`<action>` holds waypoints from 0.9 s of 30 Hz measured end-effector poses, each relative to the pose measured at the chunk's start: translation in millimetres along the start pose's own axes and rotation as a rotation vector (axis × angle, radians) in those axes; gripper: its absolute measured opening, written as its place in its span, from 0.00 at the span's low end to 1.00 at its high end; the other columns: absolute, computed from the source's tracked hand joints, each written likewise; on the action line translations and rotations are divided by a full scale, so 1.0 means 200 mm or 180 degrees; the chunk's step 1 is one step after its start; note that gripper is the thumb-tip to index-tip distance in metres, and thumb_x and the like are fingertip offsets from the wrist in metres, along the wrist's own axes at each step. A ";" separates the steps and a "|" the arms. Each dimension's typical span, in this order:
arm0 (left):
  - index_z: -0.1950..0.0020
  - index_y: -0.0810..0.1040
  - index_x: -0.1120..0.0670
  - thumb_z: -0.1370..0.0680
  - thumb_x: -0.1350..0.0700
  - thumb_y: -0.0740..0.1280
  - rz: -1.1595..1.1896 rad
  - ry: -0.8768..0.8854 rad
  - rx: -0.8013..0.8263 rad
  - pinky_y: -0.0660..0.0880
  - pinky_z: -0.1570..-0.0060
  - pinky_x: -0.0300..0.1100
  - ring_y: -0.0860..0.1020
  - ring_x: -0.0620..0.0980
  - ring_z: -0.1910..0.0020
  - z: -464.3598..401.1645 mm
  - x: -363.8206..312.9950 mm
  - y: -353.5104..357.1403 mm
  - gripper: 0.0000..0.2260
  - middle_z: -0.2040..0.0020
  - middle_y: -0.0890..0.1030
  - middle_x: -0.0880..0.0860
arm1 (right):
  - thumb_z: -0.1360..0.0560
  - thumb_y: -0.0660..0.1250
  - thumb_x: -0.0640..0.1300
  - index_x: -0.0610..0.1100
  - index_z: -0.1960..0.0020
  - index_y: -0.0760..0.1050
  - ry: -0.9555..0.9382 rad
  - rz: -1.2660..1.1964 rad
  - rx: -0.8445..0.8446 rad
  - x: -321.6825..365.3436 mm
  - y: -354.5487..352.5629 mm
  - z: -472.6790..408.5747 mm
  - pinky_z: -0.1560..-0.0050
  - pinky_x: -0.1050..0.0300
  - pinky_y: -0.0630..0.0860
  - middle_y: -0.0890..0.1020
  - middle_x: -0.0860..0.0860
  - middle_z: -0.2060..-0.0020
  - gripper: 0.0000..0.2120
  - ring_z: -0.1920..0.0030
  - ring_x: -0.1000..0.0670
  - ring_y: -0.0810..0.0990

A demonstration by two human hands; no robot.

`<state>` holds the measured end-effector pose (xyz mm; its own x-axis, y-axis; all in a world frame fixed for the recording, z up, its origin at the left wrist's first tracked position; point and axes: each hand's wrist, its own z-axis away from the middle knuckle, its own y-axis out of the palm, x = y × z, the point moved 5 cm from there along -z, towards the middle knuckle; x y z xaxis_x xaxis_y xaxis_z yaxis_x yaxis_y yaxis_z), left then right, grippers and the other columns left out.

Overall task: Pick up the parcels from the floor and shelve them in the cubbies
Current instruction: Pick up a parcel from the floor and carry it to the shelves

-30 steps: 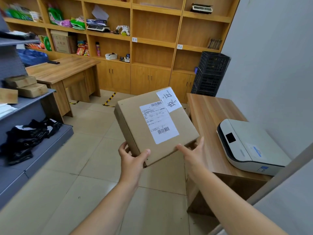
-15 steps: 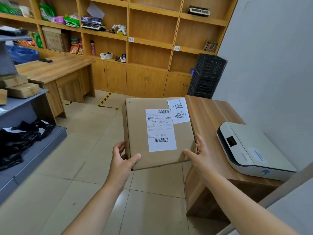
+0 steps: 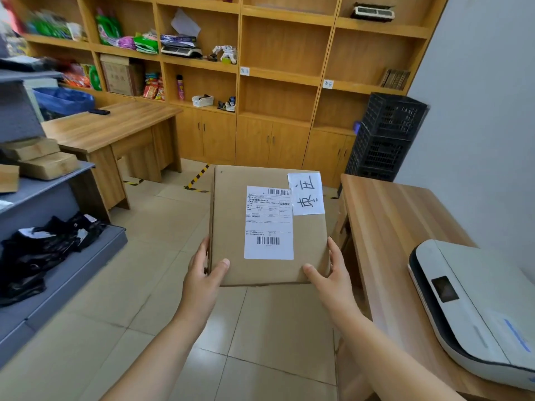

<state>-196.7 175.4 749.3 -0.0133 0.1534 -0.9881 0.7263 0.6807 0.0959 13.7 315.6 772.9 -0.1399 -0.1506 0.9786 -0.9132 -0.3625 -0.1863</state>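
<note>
I hold a flat brown cardboard parcel (image 3: 231,227) in front of me at waist height, its top face up. It bears a white shipping label with barcodes and a white slip with handwritten characters. My left hand (image 3: 202,273) grips its near left corner, thumb on top. My right hand (image 3: 333,273) grips the near right corner the same way. The wooden cubby shelving (image 3: 283,79) fills the far wall, with several bare compartments in its middle and right columns.
A wooden table (image 3: 385,227) with a white printer (image 3: 474,308) stands close on my right. Grey metal shelves (image 3: 52,256) with boxes and black bags are on the left. A wooden desk (image 3: 115,125) and stacked black crates (image 3: 385,137) stand farther back. Tiled floor lies ahead.
The parcel has turned from a skewed angle to square with me and dropped lower. My hands shifted to its near corners, and the view has moved closer to the shelving.
</note>
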 end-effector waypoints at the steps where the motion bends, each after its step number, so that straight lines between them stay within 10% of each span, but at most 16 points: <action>1: 0.35 0.66 0.36 0.24 0.56 0.65 -0.0008 0.0009 -0.0032 0.69 0.48 0.27 0.72 0.33 0.40 -0.09 0.00 0.05 0.22 0.36 0.73 0.38 | 0.28 0.70 0.39 0.51 0.26 0.55 -0.0024 -0.0012 0.0013 0.00 0.00 -0.10 0.29 0.53 0.63 0.64 0.53 0.28 0.37 0.30 0.56 0.63; 13: 0.26 0.56 0.43 0.24 0.59 0.63 -0.0553 0.0023 -0.0474 0.60 0.45 0.28 0.63 0.21 0.45 -0.97 0.01 0.47 0.29 0.35 0.61 0.40 | 0.29 0.69 0.42 0.55 0.27 0.56 -0.0035 0.0000 0.0233 0.00 -0.03 -1.17 0.32 0.50 0.65 0.67 0.58 0.34 0.35 0.33 0.54 0.66; 17: 0.26 0.56 0.43 0.24 0.60 0.64 -0.0769 0.0078 -0.0485 0.59 0.39 0.35 0.63 0.36 0.37 -1.24 0.01 0.47 0.31 0.35 0.61 0.41 | 0.28 0.69 0.40 0.55 0.27 0.56 -0.0040 -0.0092 0.0289 -0.01 0.08 -1.43 0.30 0.46 0.64 0.66 0.57 0.32 0.35 0.31 0.53 0.65; 22: 0.26 0.54 0.42 0.25 0.62 0.64 -0.0959 0.0219 -0.0425 0.61 0.58 0.15 0.63 0.18 0.49 -1.67 0.11 0.46 0.33 0.35 0.62 0.42 | 0.28 0.68 0.41 0.57 0.27 0.56 -0.0093 0.0009 0.0286 -0.04 0.26 -1.81 0.29 0.45 0.63 0.63 0.56 0.29 0.35 0.29 0.53 0.61; 27: 0.28 0.57 0.39 0.26 0.61 0.66 -0.1114 0.0352 -0.0150 0.58 0.46 0.19 0.59 0.36 0.33 -2.21 0.17 0.43 0.33 0.28 0.58 0.46 | 0.27 0.68 0.44 0.60 0.29 0.58 -0.0167 0.0173 0.0222 -0.04 0.49 -2.30 0.32 0.49 0.65 0.64 0.57 0.33 0.32 0.33 0.55 0.62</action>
<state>-439.0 555.5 777.0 -0.3313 -0.0200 -0.9433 0.6321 0.7375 -0.2377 -250.2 703.5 787.3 -0.1667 -0.2191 0.9614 -0.8757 -0.4152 -0.2465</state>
